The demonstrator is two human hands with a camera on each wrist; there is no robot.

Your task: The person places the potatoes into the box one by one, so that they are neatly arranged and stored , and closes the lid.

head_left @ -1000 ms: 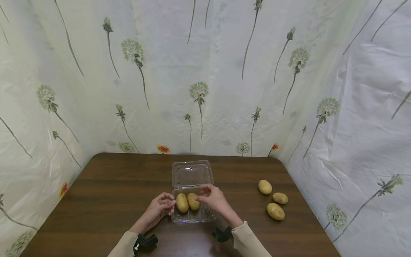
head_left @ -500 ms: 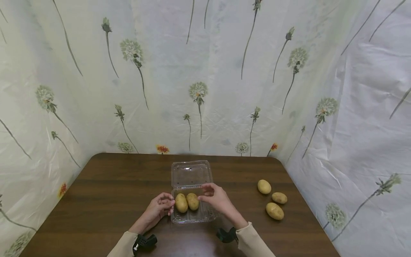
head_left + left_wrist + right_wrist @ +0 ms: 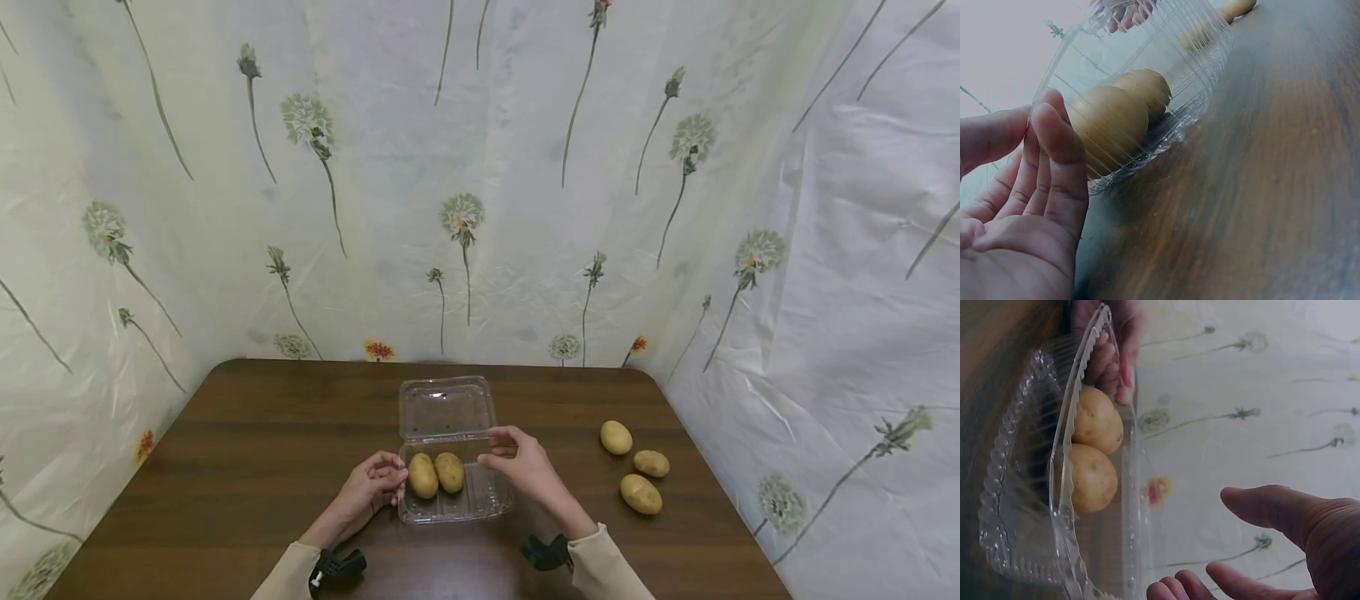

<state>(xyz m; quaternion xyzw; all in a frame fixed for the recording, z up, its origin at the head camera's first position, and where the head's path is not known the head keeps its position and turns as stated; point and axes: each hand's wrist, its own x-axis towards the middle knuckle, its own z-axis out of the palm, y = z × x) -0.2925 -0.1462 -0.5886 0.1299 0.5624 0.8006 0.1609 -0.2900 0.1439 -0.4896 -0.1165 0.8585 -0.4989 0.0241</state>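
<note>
A clear plastic clamshell box (image 3: 480,500) lies on the table with its lid (image 3: 446,407) folded back. Inside, at the left, two potatoes sit side by side, one left potato (image 3: 423,477) and one right potato (image 3: 450,472). My left hand (image 3: 372,485) pinches the box's left rim between thumb and fingers, as the left wrist view shows. Over the right part of the box hovers my right hand (image 3: 525,467), thumb and fingers apart, with nothing between them in the right wrist view (image 3: 1260,550).
Three loose potatoes lie at the table's right: a back potato (image 3: 616,437), a middle potato (image 3: 651,463) and a front potato (image 3: 641,494). The brown wooden table (image 3: 300,417) ends at a flower-printed curtain (image 3: 525,250) behind and at both sides.
My right hand has let go of the right potato in the box and drawn away to the right, its fingers spread. The left hand stays on the rim.
</note>
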